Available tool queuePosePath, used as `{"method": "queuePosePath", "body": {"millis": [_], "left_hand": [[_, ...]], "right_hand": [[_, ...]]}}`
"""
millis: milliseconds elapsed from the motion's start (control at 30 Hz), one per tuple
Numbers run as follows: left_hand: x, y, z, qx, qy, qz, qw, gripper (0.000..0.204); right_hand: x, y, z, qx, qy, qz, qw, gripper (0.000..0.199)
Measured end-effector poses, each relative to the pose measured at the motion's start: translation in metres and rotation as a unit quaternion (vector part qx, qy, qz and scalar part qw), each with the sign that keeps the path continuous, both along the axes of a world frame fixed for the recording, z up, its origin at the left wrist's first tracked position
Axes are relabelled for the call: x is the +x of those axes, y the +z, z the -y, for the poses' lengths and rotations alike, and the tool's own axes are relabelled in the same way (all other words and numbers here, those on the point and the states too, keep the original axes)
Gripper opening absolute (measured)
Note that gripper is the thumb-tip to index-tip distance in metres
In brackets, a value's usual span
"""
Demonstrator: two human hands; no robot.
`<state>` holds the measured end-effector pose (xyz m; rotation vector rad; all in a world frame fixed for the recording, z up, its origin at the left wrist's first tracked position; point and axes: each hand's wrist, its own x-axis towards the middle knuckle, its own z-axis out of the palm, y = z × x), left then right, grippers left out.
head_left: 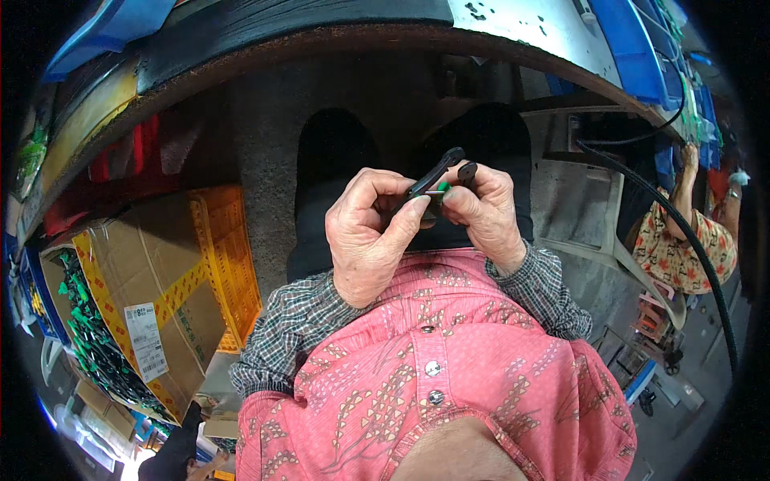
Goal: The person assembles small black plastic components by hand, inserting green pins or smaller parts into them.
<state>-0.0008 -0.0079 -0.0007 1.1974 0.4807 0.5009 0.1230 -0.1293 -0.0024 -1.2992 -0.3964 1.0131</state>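
Note:
My left hand [373,228] is closed on a slim black piece with a rounded end [439,170], which slants up to the right past its fingertips. Close against it, my right hand [491,215] pinches a small green part [443,187] between thumb and fingers. A second black rounded end [467,171] stands up by the right fingers; whether it joins the first piece is hidden. A thin shiny metal pin [434,192] shows between the two hands. Both hands are held together above my lap, in front of the pink shirt.
A workbench edge [297,40] curves across the far side, bearing blue bins [642,48]. At left stand an orange plastic crate [228,264] and a cardboard box [152,264] full of black-and-green pieces [92,345]. A black cable [690,232] hangs at right, near another person [686,248].

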Motion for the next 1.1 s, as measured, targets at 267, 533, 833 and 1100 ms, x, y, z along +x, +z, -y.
{"method": "queuePosePath", "body": {"millis": [267, 533, 833, 1100], "left_hand": [[0.000, -0.001, -0.002, 0.018, -0.010, 0.014, 1.000, 0.010], [0.000, -0.004, -0.002, 0.027, 0.007, 0.009, 1.000, 0.011], [0.003, -0.008, -0.003, 0.179, 0.009, -0.023, 0.984, 0.015], [0.011, -0.011, -0.009, 0.215, 0.000, -0.058, 0.975, 0.018]], "right_hand": [[0.004, -0.007, 0.006, -0.015, -0.001, -0.016, 1.000, 0.017], [-0.004, -0.005, -0.003, -0.017, -0.043, 0.062, 0.997, 0.019], [0.006, -0.023, 0.006, 0.037, 0.007, -0.162, 0.986, 0.020], [0.018, -0.033, 0.002, 0.024, 0.023, -0.124, 0.992, 0.023]]}}
